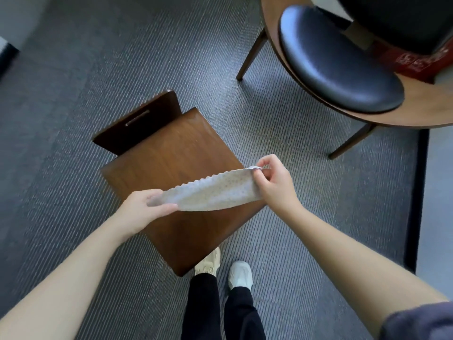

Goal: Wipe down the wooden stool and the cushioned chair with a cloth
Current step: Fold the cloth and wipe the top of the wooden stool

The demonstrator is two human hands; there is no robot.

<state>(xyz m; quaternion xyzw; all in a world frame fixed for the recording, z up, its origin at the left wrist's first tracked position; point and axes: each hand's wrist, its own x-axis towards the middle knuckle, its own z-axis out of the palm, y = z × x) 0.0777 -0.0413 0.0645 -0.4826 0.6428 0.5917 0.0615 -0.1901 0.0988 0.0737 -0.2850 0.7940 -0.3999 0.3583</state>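
Note:
A dark wooden stool (pixel 171 153) with a slotted backboard stands on the carpet below me. Above its seat I hold a pale patterned cloth (pixel 213 193) stretched between both hands. My left hand (pixel 144 204) pinches the cloth's left end between thumb and fingers. My right hand (pixel 272 182) pinches the right corner with its fingertips. The cushioned chair (pixel 335 62), with a black padded round seat on a wooden shell and wooden legs, stands at the upper right, apart from the stool.
Grey ribbed carpet (pixel 73 94) covers the floor. My feet in light shoes (pixel 240 274) stand just behind the stool. A red box (pixel 414 62) lies behind the chair. A dark strip (pixel 419 192) borders the carpet on the right.

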